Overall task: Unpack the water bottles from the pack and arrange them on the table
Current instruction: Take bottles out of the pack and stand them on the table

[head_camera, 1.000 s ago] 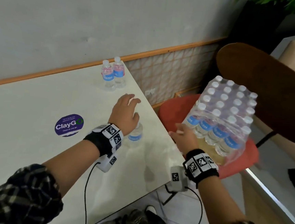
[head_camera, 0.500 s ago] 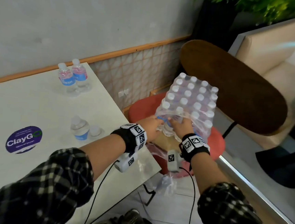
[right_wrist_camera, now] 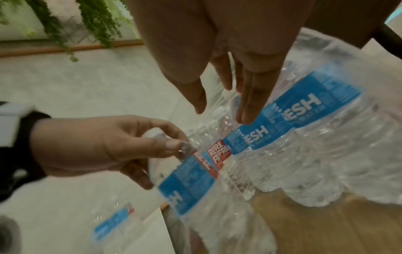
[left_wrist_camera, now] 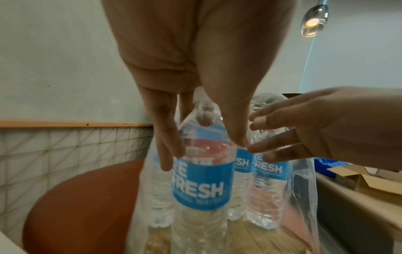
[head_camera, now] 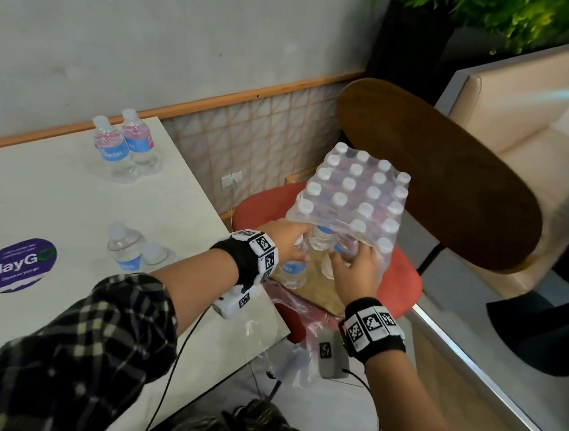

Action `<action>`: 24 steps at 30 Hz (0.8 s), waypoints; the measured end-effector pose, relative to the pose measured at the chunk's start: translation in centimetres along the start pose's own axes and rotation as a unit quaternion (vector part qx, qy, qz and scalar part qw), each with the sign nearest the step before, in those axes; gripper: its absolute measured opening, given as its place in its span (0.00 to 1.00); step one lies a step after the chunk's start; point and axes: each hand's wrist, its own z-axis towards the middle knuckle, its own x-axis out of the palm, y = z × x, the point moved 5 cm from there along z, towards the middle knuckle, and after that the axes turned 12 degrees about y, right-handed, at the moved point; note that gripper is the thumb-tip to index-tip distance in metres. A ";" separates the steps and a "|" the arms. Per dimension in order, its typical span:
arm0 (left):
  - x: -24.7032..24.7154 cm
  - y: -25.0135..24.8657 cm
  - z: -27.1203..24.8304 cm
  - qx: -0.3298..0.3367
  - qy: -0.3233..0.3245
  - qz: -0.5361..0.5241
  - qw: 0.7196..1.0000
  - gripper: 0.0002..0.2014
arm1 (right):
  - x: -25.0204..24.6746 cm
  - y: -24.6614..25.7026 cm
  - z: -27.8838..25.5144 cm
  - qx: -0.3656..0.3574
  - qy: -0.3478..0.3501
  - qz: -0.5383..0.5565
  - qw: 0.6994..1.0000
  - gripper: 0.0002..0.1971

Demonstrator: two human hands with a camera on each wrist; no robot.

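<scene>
A shrink-wrapped pack of water bottles (head_camera: 354,190) stands on a red chair seat (head_camera: 404,287) beside the table, its near side torn open. My left hand (head_camera: 295,247) (left_wrist_camera: 203,151) (right_wrist_camera: 161,163) grips the top of a blue-labelled bottle (head_camera: 293,271) (left_wrist_camera: 202,187) (right_wrist_camera: 191,189) at the pack's near left corner. My right hand (head_camera: 348,255) (left_wrist_camera: 256,139) (right_wrist_camera: 224,113) is next to it, with straight fingers touching the neighbouring bottles through the opening. Two bottles (head_camera: 109,152) (head_camera: 138,144) stand at the table's far edge. A third (head_camera: 125,249) stands nearer me.
The white table (head_camera: 53,202) carries a purple round sticker (head_camera: 19,264). Torn wrap (head_camera: 298,354) hangs off the chair's front. A brown chair back (head_camera: 451,181) rises behind the pack, a tiled wall is on the left, and a beige sofa (head_camera: 526,109) is at the right.
My left hand has left the bottle it set on the table, moved right to the pack and taken hold of a bottle. My right hand stayed at the pack's open side.
</scene>
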 end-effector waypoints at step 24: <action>0.3 13.2 -15.9 -0.104 -0.224 0.114 0.962 0.37 | 6.3 3.5 -1.3 -0.033 0.076 -0.011 0.997 0.20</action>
